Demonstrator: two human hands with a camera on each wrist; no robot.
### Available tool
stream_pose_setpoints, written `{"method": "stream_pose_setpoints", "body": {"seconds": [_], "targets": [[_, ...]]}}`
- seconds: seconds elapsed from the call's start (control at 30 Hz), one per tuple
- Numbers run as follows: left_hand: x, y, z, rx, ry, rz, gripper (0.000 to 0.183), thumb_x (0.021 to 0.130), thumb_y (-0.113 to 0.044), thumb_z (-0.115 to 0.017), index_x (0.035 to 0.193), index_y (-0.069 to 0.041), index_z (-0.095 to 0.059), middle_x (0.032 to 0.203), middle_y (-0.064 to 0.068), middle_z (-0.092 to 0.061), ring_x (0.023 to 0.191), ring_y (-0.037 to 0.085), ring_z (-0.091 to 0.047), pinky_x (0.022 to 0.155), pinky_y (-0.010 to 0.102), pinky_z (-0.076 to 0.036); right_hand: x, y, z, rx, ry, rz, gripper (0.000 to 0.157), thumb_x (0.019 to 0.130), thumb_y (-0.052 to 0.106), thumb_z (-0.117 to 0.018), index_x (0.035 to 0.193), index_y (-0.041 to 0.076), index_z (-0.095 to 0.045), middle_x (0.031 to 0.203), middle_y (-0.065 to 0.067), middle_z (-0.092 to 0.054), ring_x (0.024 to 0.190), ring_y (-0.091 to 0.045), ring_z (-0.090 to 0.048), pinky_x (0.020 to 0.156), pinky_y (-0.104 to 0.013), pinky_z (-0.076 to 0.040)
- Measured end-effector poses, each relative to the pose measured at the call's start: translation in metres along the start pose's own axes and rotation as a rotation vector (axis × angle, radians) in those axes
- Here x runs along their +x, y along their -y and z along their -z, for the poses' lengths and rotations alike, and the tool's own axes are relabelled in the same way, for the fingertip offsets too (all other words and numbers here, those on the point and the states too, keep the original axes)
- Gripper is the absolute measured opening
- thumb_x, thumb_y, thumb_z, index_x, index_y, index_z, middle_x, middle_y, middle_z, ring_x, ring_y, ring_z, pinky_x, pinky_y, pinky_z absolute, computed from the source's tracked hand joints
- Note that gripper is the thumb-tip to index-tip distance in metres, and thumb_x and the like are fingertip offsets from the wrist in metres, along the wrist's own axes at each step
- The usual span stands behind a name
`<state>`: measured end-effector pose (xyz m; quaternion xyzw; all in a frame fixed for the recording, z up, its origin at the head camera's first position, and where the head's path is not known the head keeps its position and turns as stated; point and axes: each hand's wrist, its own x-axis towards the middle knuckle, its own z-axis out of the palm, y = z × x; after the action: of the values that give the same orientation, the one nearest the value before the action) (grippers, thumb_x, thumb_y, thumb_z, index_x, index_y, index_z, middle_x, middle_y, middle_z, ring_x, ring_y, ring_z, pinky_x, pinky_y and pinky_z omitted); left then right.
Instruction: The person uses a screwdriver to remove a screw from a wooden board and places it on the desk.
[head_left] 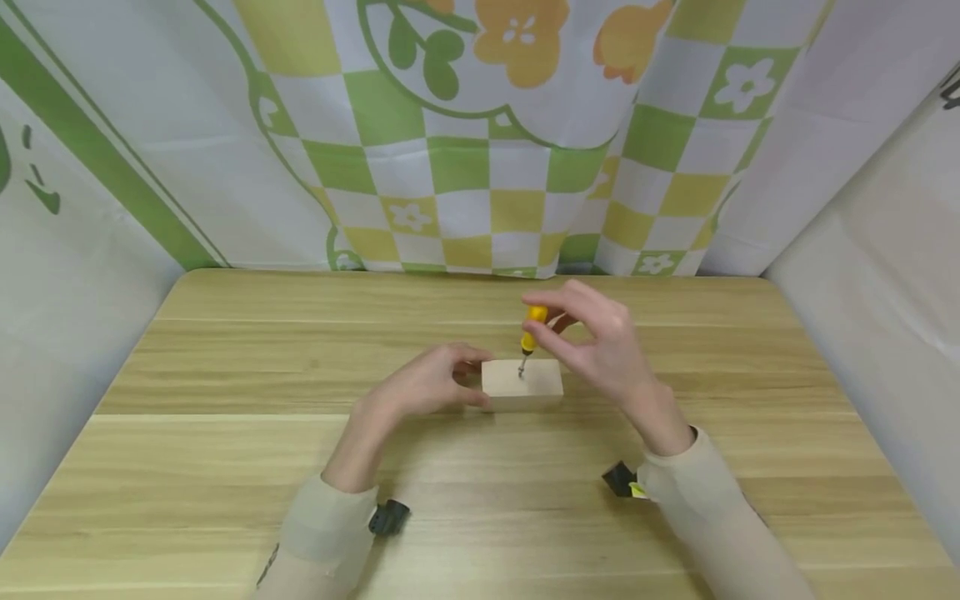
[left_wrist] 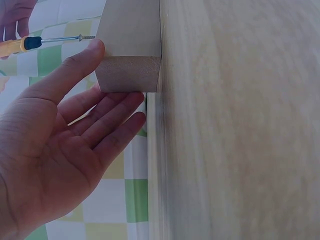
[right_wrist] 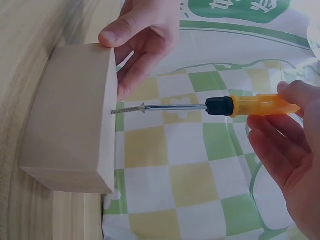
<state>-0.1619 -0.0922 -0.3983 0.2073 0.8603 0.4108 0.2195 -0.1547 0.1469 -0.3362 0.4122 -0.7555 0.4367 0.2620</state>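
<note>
A pale wooden block (head_left: 536, 383) lies on the table. My left hand (head_left: 427, 382) holds its left end, thumb on the near side and fingers on the far side. Upright in the top of the block stands a screw (right_wrist: 129, 109), most of its thread showing above the wood. My right hand (head_left: 600, 333) pinches the yellow handle of a screwdriver (right_wrist: 260, 104) between thumb and fingers. The driver's metal shaft (right_wrist: 175, 107) lines up with the screw, its tip at the screw head. In the left wrist view the screw (left_wrist: 87, 37) shows just past my thumb.
The wood-grain table (head_left: 225, 467) spreads around the block on all sides. A checked, flowered curtain (head_left: 465, 183) hangs at its back edge, with pale cloth (head_left: 885, 250) at the sides. Small black devices (head_left: 389, 517) sit at both wrists.
</note>
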Motion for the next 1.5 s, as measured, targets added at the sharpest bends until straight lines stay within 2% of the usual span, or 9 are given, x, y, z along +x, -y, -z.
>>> {"method": "stream_pose_setpoints", "body": {"seconds": [0.37, 0.6, 0.8, 1.03, 1.23, 1.37, 1.5], "targets": [[0.0013, 0.0017, 0.0000, 0.021, 0.000, -0.020, 0.068, 0.081, -0.030, -0.083, 0.141, -0.010, -0.056, 0.137, 0.005, -0.061, 0.122, 0.022, -0.062, 0.107, 0.040, -0.049, 0.0015, 0.0056, 0.0031, -0.011, 0.053, 0.060, 0.029, 0.079, -0.007, -0.075, 0.108, -0.006, -0.071, 0.085, -0.011, -0.068, 0.073, -0.019, -0.069, 0.072, -0.014, -0.057], [-0.0006, 0.0018, 0.0006, 0.037, 0.000, -0.043, 0.067, 0.082, -0.028, -0.082, 0.141, -0.010, -0.056, 0.139, 0.006, -0.060, 0.123, 0.024, -0.062, 0.108, 0.041, -0.048, 0.0028, 0.0090, 0.0015, -0.034, 0.062, 0.041, 0.032, 0.079, -0.009, -0.076, 0.110, -0.005, -0.071, 0.085, -0.010, -0.068, 0.075, -0.019, -0.070, 0.076, -0.014, -0.057], [-0.0005, 0.0023, 0.0007, 0.051, 0.000, -0.038, 0.068, 0.082, -0.030, -0.081, 0.142, -0.011, -0.055, 0.141, 0.005, -0.058, 0.124, 0.024, -0.061, 0.108, 0.041, -0.048, 0.0028, 0.0084, 0.0010, -0.025, 0.067, 0.030, 0.032, 0.078, -0.010, -0.075, 0.110, -0.003, -0.071, 0.085, -0.009, -0.068, 0.077, -0.019, -0.070, 0.074, -0.020, -0.059], [0.0001, 0.0025, 0.0010, 0.055, 0.003, -0.026, 0.068, 0.082, -0.032, -0.081, 0.142, -0.013, -0.055, 0.142, 0.004, -0.058, 0.125, 0.024, -0.060, 0.108, 0.040, -0.048, 0.0029, 0.0098, 0.0018, -0.017, 0.122, 0.019, 0.033, 0.081, -0.011, -0.071, 0.112, -0.003, -0.069, 0.092, -0.011, -0.070, 0.082, -0.019, -0.070, 0.079, -0.016, -0.058], [0.0009, 0.0016, 0.0017, 0.068, 0.006, -0.032, 0.068, 0.082, -0.031, -0.082, 0.142, -0.011, -0.055, 0.140, 0.005, -0.059, 0.124, 0.024, -0.060, 0.108, 0.040, -0.048, 0.0031, 0.0093, 0.0052, 0.009, 0.164, 0.001, 0.033, 0.082, -0.014, -0.068, 0.113, -0.004, -0.067, 0.100, -0.015, -0.071, 0.085, -0.022, -0.071, 0.076, -0.021, -0.060], [0.0006, 0.0007, 0.0019, 0.071, 0.005, -0.026, 0.068, 0.082, -0.031, -0.082, 0.142, -0.011, -0.055, 0.140, 0.006, -0.059, 0.124, 0.024, -0.061, 0.108, 0.040, -0.048, 0.0026, 0.0082, 0.0052, 0.010, 0.153, -0.018, 0.031, 0.083, -0.012, -0.068, 0.113, -0.004, -0.067, 0.100, -0.015, -0.072, 0.085, -0.023, -0.072, 0.075, -0.021, -0.060], [0.0008, 0.0005, 0.0010, 0.072, 0.005, -0.026, 0.068, 0.083, -0.031, -0.081, 0.142, -0.011, -0.055, 0.140, 0.006, -0.059, 0.124, 0.024, -0.061, 0.108, 0.040, -0.048, 0.0013, 0.0075, 0.0027, -0.002, 0.102, -0.049, 0.028, 0.083, -0.009, -0.071, 0.110, -0.003, -0.068, 0.102, -0.015, -0.071, 0.087, -0.023, -0.071, 0.072, -0.022, -0.061]]}}
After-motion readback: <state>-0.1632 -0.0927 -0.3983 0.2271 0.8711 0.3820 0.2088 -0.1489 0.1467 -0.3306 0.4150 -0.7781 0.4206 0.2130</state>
